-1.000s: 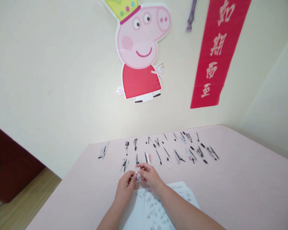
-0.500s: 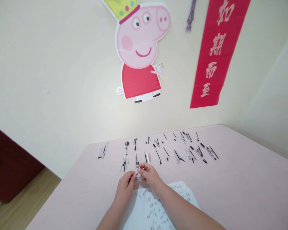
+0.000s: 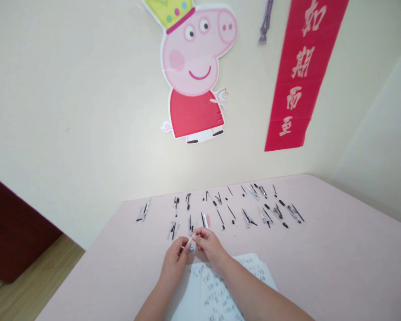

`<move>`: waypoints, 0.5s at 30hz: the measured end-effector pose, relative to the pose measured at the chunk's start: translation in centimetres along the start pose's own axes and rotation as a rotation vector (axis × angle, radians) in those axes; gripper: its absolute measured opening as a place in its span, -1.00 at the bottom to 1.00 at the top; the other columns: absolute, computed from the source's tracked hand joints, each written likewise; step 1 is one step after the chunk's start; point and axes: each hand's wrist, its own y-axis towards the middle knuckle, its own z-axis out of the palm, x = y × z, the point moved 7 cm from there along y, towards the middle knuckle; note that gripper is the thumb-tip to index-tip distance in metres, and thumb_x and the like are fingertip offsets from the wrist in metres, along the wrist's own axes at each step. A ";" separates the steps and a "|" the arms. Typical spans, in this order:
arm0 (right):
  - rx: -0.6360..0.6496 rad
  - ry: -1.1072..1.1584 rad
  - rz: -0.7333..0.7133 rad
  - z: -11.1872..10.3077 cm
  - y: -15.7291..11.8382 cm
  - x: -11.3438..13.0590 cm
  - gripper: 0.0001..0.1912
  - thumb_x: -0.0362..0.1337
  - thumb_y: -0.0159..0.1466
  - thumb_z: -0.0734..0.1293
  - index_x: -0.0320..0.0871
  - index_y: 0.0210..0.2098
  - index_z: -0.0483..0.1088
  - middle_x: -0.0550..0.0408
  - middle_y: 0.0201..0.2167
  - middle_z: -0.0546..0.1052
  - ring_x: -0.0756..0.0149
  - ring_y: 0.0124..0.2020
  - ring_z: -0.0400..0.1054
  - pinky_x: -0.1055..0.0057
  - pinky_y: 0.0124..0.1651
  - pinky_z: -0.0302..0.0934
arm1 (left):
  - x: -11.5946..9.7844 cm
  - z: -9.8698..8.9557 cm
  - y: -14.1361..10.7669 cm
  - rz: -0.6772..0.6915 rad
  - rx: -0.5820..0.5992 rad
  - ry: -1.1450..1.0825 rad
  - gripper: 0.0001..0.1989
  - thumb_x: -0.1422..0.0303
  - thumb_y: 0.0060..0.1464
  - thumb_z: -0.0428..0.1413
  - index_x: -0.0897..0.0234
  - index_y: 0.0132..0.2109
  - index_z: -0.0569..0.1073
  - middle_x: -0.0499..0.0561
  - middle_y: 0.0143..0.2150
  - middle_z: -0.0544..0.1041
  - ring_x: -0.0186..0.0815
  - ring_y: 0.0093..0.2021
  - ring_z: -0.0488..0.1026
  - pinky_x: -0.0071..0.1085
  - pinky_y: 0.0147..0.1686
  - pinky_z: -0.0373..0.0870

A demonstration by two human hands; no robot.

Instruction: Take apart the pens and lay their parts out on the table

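My left hand (image 3: 177, 256) and my right hand (image 3: 207, 244) meet above the near side of the pink table (image 3: 321, 267). Both are closed around a small whitish piece (image 3: 190, 240), pinched between their fingertips; its exact shape is too small to tell. A small blue item (image 3: 191, 249) shows just below the fingertips, between the hands. Right beyond them lie a dark pen (image 3: 190, 223) and a pink and white pen part (image 3: 207, 220). Under my wrists is an open notebook (image 3: 220, 294) with handwriting on it.
Several pens, refills and caps lie in two rows toward the wall, among them a group at the left (image 3: 143, 210) and a clip piece (image 3: 278, 211) at the right. A pig cutout (image 3: 197, 111) and a red banner (image 3: 292, 93) hang on the wall.
The fingertips have shifted very slightly around the whitish piece, and more of it shows now. The items on the table have not moved.
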 end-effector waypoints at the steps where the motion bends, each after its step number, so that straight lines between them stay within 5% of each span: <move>1: -0.003 -0.001 -0.002 0.0 0.0 0.0 -0.68 -0.10 -0.08 0.42 -0.20 -0.49 0.34 0.31 -0.71 0.21 0.56 -0.68 -0.01 0.54 -0.59 -0.17 | -0.1 0.1 0.0 0.015 0.023 0.007 -0.68 0.09 0.01 -0.01 0.27 -0.35 0.42 -0.02 -0.47 0.44 -0.32 -0.47 0.35 -0.46 -0.49 0.24; 15: -0.026 0.030 -0.023 -0.1 0.0 0.4 -0.70 -0.12 -0.08 0.43 -0.20 -0.48 0.36 0.31 -0.70 0.23 0.57 -0.68 -0.01 0.54 -0.60 -0.14 | -0.5 -0.1 0.0 0.092 -0.006 0.084 -0.77 0.17 0.01 0.00 0.25 -0.40 0.33 -0.09 -0.52 0.32 -0.35 -0.49 0.27 -0.46 -0.48 0.19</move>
